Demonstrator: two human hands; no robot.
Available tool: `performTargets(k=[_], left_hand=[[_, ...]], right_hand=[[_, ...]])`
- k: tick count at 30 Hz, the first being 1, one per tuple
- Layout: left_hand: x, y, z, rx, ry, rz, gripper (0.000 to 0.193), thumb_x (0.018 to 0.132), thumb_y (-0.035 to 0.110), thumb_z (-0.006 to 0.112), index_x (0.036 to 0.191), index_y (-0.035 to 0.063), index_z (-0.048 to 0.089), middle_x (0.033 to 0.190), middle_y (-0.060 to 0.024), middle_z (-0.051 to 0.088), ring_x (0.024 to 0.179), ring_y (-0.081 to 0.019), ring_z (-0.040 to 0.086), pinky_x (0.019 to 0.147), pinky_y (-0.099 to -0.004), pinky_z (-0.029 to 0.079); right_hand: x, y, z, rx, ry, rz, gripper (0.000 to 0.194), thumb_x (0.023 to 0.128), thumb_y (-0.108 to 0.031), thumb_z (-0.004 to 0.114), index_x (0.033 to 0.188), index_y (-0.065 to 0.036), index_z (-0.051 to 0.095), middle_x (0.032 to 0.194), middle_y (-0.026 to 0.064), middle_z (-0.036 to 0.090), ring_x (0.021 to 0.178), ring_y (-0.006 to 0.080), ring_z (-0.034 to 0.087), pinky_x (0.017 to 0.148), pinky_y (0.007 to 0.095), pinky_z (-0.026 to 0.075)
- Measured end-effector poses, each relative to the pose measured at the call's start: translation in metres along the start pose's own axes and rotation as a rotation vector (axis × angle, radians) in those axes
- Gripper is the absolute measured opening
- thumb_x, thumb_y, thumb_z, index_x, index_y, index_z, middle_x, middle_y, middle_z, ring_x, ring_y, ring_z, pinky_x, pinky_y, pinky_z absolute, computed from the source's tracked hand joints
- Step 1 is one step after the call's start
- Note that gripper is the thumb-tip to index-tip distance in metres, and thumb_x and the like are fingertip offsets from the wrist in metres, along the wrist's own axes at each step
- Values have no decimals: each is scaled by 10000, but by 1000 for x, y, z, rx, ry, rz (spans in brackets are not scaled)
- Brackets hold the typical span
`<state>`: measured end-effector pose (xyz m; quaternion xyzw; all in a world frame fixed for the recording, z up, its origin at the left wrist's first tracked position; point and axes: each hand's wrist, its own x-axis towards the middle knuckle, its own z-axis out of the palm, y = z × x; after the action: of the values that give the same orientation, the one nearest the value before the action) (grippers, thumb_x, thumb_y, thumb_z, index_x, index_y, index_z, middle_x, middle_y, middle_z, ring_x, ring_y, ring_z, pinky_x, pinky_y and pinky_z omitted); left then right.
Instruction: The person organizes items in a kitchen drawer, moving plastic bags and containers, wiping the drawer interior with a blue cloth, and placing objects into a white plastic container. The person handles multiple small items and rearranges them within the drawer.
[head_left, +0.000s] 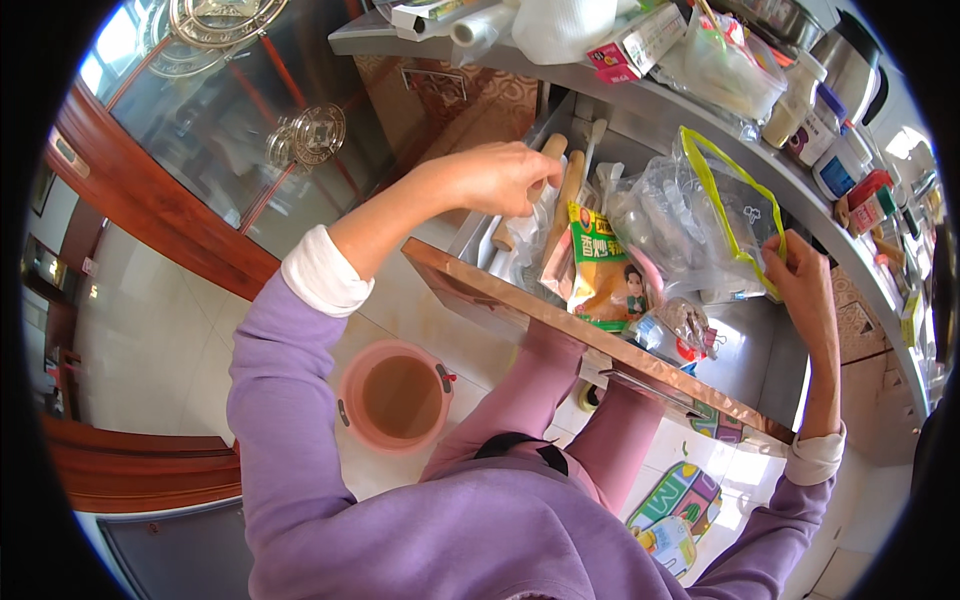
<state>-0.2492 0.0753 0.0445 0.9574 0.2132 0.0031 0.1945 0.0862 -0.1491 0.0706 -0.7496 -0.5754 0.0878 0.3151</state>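
A pulled-out drawer with a wood-look front (517, 289) lies before me, full of kitchen things. My right hand (802, 277) pinches the yellow-green edge of a clear plastic bag (731, 206), which stands partly opened over the drawer's right side. My left hand (514, 178) hovers above the left side, fingers curled down near a wooden rolling pin (555, 146) and crumpled clear plastic (525, 244); its fingertips are partly hidden. Beside it lie another wooden stick (573, 176) and a yellow-green seasoning packet (607, 270) bearing writing. Nearer the front are a small knotted bag (684, 322) and a pink binder clip (714, 342).
Above the drawer, a grey countertop (652, 90) carries a paper roll (562, 30), boxes, jars (814, 135) and a steel kettle (847, 56). A pink bucket (396, 397) of murky water stands on the floor at left. Beyond it is a wood-framed glass door (172, 202).
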Motion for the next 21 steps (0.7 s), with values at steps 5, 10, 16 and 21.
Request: performTargets(k=[5, 10, 16, 21], left_hand=[[22, 7, 5, 96, -132, 89, 530, 713, 59, 669, 1233, 40, 564, 1133, -164, 599, 1067, -342, 584, 881, -421, 475], [57, 13, 25, 147, -243, 262, 604, 667, 113, 757, 1241, 78, 572, 1134, -144, 590, 1099, -351, 561, 918, -422, 473], [72, 10, 51, 338, -373, 338, 547, 733, 87, 691, 1270, 106, 589, 1293, -110, 521, 1164, -309, 469, 971, -386, 439], [93, 9, 55, 149, -280, 427, 352, 771, -4, 586, 1099, 83, 678, 1215, -99, 593, 1126, -297, 496, 945, -364, 451]], right_hand=[[1, 3, -7, -14, 28, 32, 183, 952, -177, 590, 866, -16, 592, 626, -3, 516, 573, 48, 466, 534, 234, 367], [3, 15, -17, -41, 109, 65, 170, 963, -176, 591, 912, -18, 626, 616, 1, 534, 549, 57, 473, 518, 233, 377], [4, 36, -27, -101, 78, 132, 185, 995, -223, 567, 1058, -61, 630, 650, -8, 541, 567, 49, 493, 548, 212, 423], [3, 57, -40, -174, 12, 97, 263, 1012, -275, 542, 1184, -106, 649, 672, 20, 527, 583, 64, 477, 557, 206, 427]])
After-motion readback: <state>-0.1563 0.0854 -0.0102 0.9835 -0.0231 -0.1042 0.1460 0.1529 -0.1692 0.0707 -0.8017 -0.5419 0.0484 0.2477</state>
